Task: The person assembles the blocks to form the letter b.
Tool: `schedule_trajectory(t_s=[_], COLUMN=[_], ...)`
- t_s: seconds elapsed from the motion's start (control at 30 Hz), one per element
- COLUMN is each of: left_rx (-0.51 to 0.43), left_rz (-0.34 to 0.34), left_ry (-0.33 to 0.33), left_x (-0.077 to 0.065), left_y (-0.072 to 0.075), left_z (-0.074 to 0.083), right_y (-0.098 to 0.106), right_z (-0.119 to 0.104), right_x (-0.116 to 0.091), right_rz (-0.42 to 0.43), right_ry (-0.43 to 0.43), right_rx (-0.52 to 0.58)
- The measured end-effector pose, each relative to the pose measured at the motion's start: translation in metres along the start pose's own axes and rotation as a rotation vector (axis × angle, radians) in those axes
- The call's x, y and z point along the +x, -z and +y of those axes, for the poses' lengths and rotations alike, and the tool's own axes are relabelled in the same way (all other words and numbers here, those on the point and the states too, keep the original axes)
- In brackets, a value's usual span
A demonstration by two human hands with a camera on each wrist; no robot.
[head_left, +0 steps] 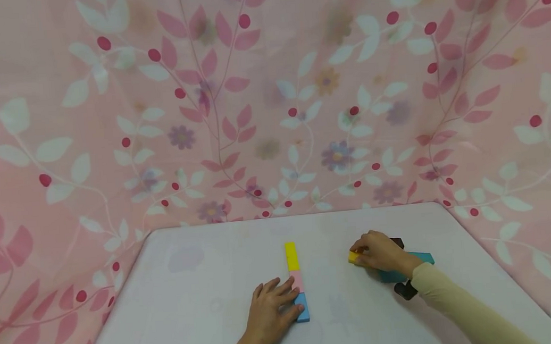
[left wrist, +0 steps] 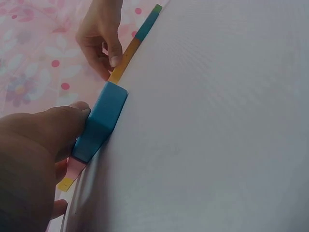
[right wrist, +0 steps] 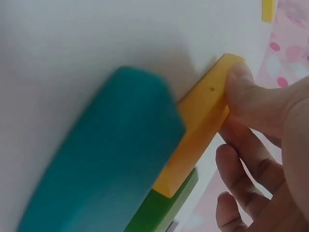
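A straight row of blocks lies on the table: a yellow block at the far end, a pink block in the middle and a blue block nearest. My left hand rests against the row with fingers spread, its thumb touching the blue block and fingertips at the pink one. To the right, my right hand pinches another yellow block between thumb and fingers. Beside that block, in the right wrist view, are a large teal block and a green block.
Around the right hand lie teal blocks, partly hidden by it, and dark blocks. The white table ends at a pink floral cloth hanging behind and at the sides.
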State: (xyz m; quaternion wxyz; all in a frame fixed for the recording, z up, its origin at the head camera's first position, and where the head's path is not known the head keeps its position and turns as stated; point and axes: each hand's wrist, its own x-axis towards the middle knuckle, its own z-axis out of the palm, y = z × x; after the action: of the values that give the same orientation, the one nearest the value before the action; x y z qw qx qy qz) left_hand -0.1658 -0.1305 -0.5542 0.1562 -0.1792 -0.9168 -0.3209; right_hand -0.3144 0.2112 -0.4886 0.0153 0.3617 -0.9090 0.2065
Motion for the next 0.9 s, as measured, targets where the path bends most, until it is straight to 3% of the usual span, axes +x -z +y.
schedule_trajectory(t_s=[0.4, 0.57, 0.67, 0.77, 0.9], left_rx=[-0.008, 0.004, -0.003, -0.009, 0.000], left_rz=[0.002, 0.013, 0.008, -0.005, -0.010], left_ry=[0.009, 0.005, 0.006, 0.009, 0.009], left_x=[0.000, 0.000, 0.000, 0.000, 0.000], left_y=[-0.001, -0.002, -0.001, 0.000, 0.002], left_z=[0.000, 0.000, 0.000, 0.000, 0.000], right_y=[-0.019, -0.028, -0.029, -0.020, -0.001], right_z=[-0.015, -0.025, -0.030, -0.031, -0.028], right_x=[0.036, 0.049, 0.049, 0.043, 0.035], right_rz=[-0.009, -0.016, -0.024, -0.059, -0.189], right_ry=[-0.129, -0.263, -0.292, -0.264, -0.122], right_rx=[-0.020, -0.116, -0.186, -0.155, 0.056])
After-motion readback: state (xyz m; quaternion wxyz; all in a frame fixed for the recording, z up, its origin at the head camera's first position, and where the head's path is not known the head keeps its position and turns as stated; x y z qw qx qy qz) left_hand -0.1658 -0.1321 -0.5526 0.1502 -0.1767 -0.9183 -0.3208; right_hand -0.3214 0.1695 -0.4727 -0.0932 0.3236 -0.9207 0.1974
